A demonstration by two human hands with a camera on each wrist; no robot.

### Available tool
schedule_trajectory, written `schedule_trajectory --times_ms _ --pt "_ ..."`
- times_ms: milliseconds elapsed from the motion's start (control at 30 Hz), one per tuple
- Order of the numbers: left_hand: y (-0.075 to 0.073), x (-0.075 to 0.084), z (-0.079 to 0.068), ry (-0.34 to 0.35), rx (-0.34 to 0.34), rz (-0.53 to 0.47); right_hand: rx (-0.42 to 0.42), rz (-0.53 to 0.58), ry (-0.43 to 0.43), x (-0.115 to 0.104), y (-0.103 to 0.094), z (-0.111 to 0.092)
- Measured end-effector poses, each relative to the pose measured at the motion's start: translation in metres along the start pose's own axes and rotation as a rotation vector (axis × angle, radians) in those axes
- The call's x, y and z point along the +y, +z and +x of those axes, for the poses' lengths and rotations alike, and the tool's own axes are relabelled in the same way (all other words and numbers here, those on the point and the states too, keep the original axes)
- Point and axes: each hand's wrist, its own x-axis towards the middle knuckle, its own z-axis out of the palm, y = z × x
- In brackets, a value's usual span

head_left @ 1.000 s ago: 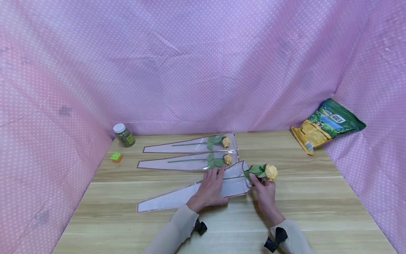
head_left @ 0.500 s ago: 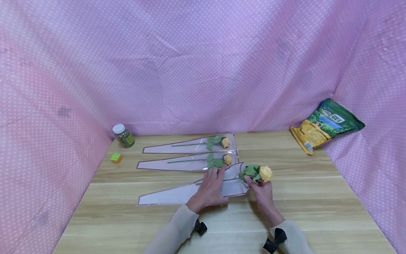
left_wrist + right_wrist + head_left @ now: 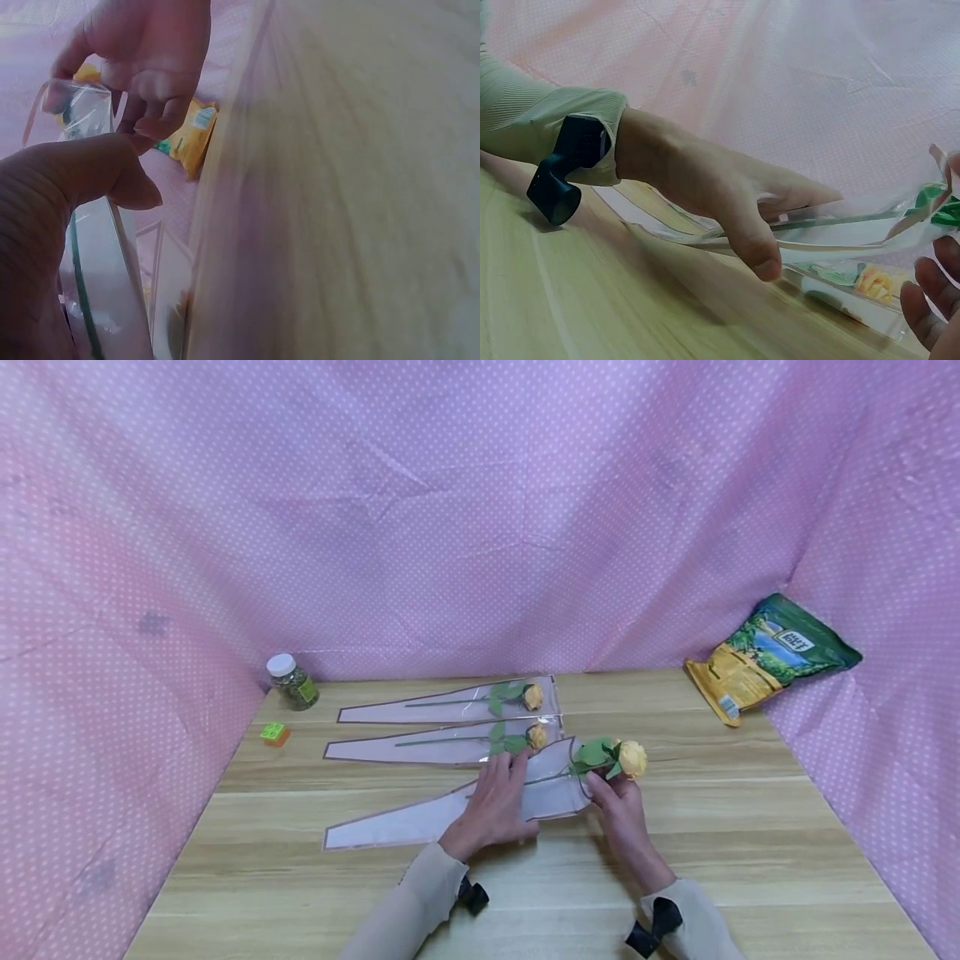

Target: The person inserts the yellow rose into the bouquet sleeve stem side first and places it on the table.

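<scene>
A yellow rose (image 3: 632,759) with green leaves lies partly inside a long tapered clear-and-white flower sleeve (image 3: 397,832), its bloom and upper leaves beyond the wide right end. My left hand (image 3: 495,802) grips the sleeve's middle, thumb on the near edge and fingers across the top; the right wrist view shows that thumb (image 3: 761,259) below the sleeve's edge. At the sleeve's mouth, my right hand (image 3: 624,814) pinches the rose just under its bloom. In the left wrist view the green stem (image 3: 84,300) runs inside the plastic. My right fingertips are partly hidden behind leaves and film.
Behind lie two sleeved yellow roses, one in the middle sleeve (image 3: 375,749) and one in the back sleeve (image 3: 375,713). A white-lidded jar (image 3: 295,682) and a small green-orange block (image 3: 275,733) stand left. A green-yellow bag (image 3: 780,652) leans at the back right against pink cloth.
The rose first shifted left into the sleeve with my right hand, then rose slightly. The sleeve's narrow end swung a little away from me. My left hand has stayed nearly still.
</scene>
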Motion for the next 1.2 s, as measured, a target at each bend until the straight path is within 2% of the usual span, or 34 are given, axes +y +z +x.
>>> schedule_trajectory --times_ms 167,367,433,533,633,933,1200 --pt "-0.001 0.0 0.0 -0.016 0.003 -0.02 -0.051 0.162 -0.029 -0.004 -0.007 -0.001" --pt "-0.003 0.0 0.0 -0.022 -0.001 -0.018 -0.141 0.194 -0.114 -0.009 -0.018 0.0" --pt "-0.003 -0.001 0.0 -0.021 -0.001 -0.021 -0.179 0.246 -0.134 -0.01 -0.021 0.001" --pt "-0.003 -0.001 0.0 -0.023 0.001 -0.032 -0.202 0.357 -0.128 -0.014 -0.024 0.002" --pt "-0.004 0.0 -0.001 -0.021 0.003 -0.031 -0.187 0.429 -0.104 -0.018 -0.024 0.003" --pt "-0.002 0.0 0.0 -0.009 0.008 -0.004 -0.061 0.361 -0.035 -0.027 -0.015 -0.001" --pt "0.001 -0.001 0.0 0.015 0.025 0.028 -0.079 0.367 -0.039 -0.024 -0.007 -0.004"
